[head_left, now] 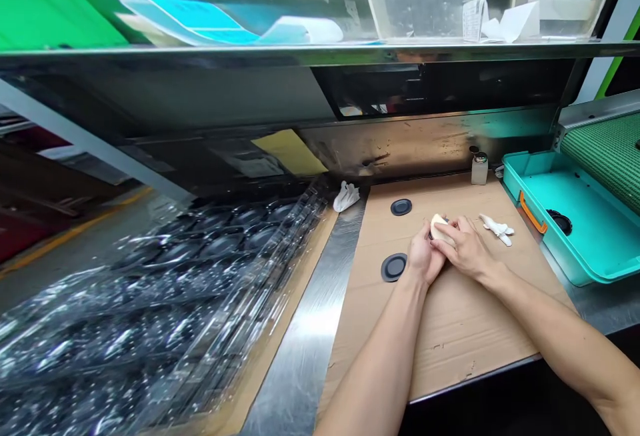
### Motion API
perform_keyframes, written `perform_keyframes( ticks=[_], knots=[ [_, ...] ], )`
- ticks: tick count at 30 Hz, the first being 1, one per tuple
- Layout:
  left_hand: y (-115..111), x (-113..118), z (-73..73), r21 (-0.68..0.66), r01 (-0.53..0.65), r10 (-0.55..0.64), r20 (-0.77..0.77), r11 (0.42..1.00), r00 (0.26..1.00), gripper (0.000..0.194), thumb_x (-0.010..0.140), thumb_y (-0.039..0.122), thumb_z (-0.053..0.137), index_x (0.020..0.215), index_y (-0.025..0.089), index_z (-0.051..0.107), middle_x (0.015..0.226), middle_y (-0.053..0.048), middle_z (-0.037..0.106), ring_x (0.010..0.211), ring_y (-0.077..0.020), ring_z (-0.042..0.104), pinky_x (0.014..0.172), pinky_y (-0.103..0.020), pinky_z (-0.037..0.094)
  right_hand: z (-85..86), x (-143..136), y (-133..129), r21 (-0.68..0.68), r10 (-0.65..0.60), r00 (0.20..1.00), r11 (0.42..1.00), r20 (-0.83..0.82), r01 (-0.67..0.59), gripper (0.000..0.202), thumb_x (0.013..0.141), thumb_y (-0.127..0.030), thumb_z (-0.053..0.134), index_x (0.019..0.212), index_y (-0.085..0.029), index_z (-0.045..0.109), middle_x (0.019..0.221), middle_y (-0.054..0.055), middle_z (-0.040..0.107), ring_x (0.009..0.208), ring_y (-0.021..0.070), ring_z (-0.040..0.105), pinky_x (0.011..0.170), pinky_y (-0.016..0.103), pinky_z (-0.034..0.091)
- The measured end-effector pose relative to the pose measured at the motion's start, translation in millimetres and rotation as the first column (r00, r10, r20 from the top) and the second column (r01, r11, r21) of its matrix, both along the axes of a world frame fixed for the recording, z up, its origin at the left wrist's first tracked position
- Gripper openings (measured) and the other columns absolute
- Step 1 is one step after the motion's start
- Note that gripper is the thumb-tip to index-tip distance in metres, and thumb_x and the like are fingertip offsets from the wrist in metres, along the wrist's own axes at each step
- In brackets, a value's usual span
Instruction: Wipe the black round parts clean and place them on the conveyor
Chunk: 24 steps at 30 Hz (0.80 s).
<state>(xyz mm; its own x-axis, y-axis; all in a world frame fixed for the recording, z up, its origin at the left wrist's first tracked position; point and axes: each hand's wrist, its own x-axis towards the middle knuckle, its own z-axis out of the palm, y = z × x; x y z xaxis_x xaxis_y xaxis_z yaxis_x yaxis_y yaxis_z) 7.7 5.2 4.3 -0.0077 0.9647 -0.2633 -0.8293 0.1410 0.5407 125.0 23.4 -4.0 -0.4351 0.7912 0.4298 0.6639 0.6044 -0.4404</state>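
Over the cardboard sheet (480,309) my two hands meet around a small cream-coloured pad (442,231). My right hand (466,247) has its fingers pressed on the pad. My left hand (424,257) is closed from the other side on a dark piece, of which only a thin edge shows behind the pad; its full shape is hidden. Two black, round, shallow parts lie left of my hands: one black disc (401,207) farther off, another black disc (394,267) close to my left wrist. A crumpled white cloth (497,229) rests right of my right hand.
A turquoise tray (590,269) with an orange handle and a black part (560,222) stands right, beside a green conveyor belt (607,149). A small bottle (479,169) stands behind. Plastic-wrapped black trays (165,303) fill the left; a metal shelf (300,56) overhangs.
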Motion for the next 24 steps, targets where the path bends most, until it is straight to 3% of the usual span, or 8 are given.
perform_keyframes(
  ticks=[4,8,11,13,16,18,24],
  knots=[
    [-0.2,-1.3,-1.3,0.045,0.015,-0.012,-0.056,0.999,0.998,0.039,0.104,0.033,0.036,0.111,0.013,0.067,0.117,-0.015,0.072,0.114,-0.0230,0.067,0.103,-0.040,0.053,4.0,4.3,1.6,-0.018,-0.117,0.992,0.993,0.049,0.118,0.035,0.100,-0.041,0.056,0.129,-0.025,0.067,0.114,0.011,0.055,0.108,0.0238,0.052,0.099,0.035,0.043],
    [1.9,-3.6,-5.5,0.062,0.021,-0.015,-0.096,0.998,0.995,0.037,0.102,0.037,0.040,0.110,0.014,0.068,0.116,-0.015,0.071,0.115,-0.0254,0.066,0.101,-0.042,0.054,9.3,9.9,3.6,-0.097,-0.009,1.000,0.995,0.009,0.010,0.038,0.096,-0.039,0.062,0.133,-0.029,0.063,0.120,0.007,0.055,0.112,0.0211,0.055,0.100,0.032,0.044],
    [3.2,-6.1,-8.1,0.045,-0.035,0.040,-0.105,0.998,0.994,0.034,0.103,0.036,0.041,0.109,0.016,0.067,0.112,-0.012,0.072,0.108,-0.0224,0.068,0.097,-0.040,0.056,11.7,17.3,11.6,-0.197,-0.134,0.989,0.973,-0.068,0.118,0.057,0.086,-0.038,0.073,0.138,-0.022,0.056,0.125,0.009,0.058,0.113,0.0220,0.057,0.098,0.033,0.045],
    [4.0,-7.0,-8.9,0.029,-0.054,0.057,-0.113,0.998,0.992,0.033,0.103,0.035,0.040,0.110,0.016,0.067,0.109,-0.011,0.072,0.102,-0.0211,0.068,0.095,-0.040,0.056,15.0,22.6,15.3,-0.254,-0.187,0.974,0.955,-0.128,0.150,0.056,0.082,-0.038,0.075,0.131,-0.019,0.058,0.121,0.009,0.063,0.112,0.0224,0.059,0.096,0.033,0.046],
    [4.2,-6.2,-9.0,0.037,-0.053,0.057,-0.125,0.998,0.990,0.033,0.103,0.035,0.042,0.111,0.015,0.066,0.106,-0.011,0.072,0.100,-0.0214,0.069,0.094,-0.040,0.056,21.7,23.3,10.5,-0.304,-0.081,0.980,0.952,-0.182,0.022,0.032,0.088,-0.039,0.067,0.115,-0.022,0.064,0.110,0.003,0.071,0.101,0.0189,0.064,0.087,0.029,0.047],
    [3.6,-4.4,-9.4,0.040,-0.036,0.040,-0.131,0.999,0.991,0.032,0.102,0.035,0.044,0.113,0.015,0.066,0.104,-0.011,0.072,0.101,-0.0227,0.069,0.094,-0.041,0.056,24.2,18.9,3.1,-0.315,0.002,0.984,0.947,-0.176,-0.058,0.029,0.091,-0.038,0.063,0.117,-0.023,0.063,0.108,0.001,0.072,0.096,0.0174,0.066,0.081,0.026,0.046],
    [4.2,3.0,-15.6,0.046,-0.010,0.016,-0.137,0.999,0.990,0.035,0.103,0.034,0.042,0.111,0.012,0.068,0.111,-0.014,0.073,0.111,-0.0236,0.067,0.100,-0.040,0.054,18.3,10.3,-1.1,-0.207,-0.092,0.995,0.975,-0.026,0.085,0.032,0.099,-0.034,0.053,0.129,-0.023,0.055,0.115,0.006,0.072,0.100,0.0208,0.067,0.084,0.028,0.044]
  ],
)
